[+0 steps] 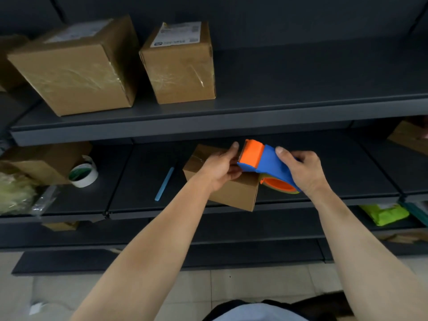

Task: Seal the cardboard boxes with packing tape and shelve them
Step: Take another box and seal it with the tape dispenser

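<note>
While the small box [231, 195] sits at the front of the middle shelf [139, 205], the step in hand looks like getting the tape started before it goes over the flaps. Just above the box, the left hand [220, 167] curls its fingers at the orange front of the tape dispenser [266, 163], thumb raised; whether it already pinches a free end of tape I cannot tell. Above the box's right end, the right hand [303, 172] wraps round the blue body, thumb on top. To do this well, I judge the left hand should draw out a short length, press it onto the box, then steady the box while the right hand pulls the dispenser straight along the seam, kept low so the tape lies without creases. The box looks light and close to the edge, so it could slide or tip. Well left of the box stands a white tape roll [84, 174], round and smooth with a green core; nearer the box lies a thin pale-blue stick [164, 184]. Above and left of it, a bigger box [180, 66] shows wrinkled clear tape and a white label. The small box is plain matt brown cardboard, sharp-edged. The dispenser is hard, bright plastic, curved over its orange reel.
</note>
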Demonstrator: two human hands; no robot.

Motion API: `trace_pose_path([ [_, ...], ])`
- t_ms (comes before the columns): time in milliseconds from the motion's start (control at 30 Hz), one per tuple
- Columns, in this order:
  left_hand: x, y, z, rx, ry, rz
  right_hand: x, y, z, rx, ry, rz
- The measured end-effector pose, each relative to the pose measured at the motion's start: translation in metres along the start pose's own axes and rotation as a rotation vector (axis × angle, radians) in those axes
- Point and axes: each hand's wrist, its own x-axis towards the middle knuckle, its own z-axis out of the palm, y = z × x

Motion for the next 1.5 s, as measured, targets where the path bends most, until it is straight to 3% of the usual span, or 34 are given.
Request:
trace_pose_path([
  [367, -0.003, -0.005, 0.001, -0.352, 0.031, -0.099, 0.005, -0.003, 0.006, -0.099, -0.074, 0.033],
  [667, 0.016, 0.02, -0.024, -0.327, 0.293, -0.083, 0.022, -0.003, -0.011, -0.279, -0.178, 0.079],
  [800, 0.022, 0.035, -0.083, -0.164, 0.46, -0.025, 0.029, 0.011, -0.039, -0.348, -0.175, 0.181],
  [1100, 0.033, 0.038, -0.099, 0.043, 0.459, -0.016, 0.029, 0.011, -0.023, -0.447, -0.261, 0.186],
  [1200, 0.037, 0.035, -0.098, 0.277, 0.437, 0.048, 0.028, 0.013, -0.022, -0.452, -0.264, 0.187],
  [1300, 0.044, 0.03, -0.099, 0.525, 0.585, 0.099, 0.029, 0.013, -0.019, -0.441, -0.27, 0.203],
  [1500, 0.056, 0.022, -0.093, 0.544, 0.713, 0.151, 0.031, 0.013, -0.011, -0.43, -0.283, 0.231],
])
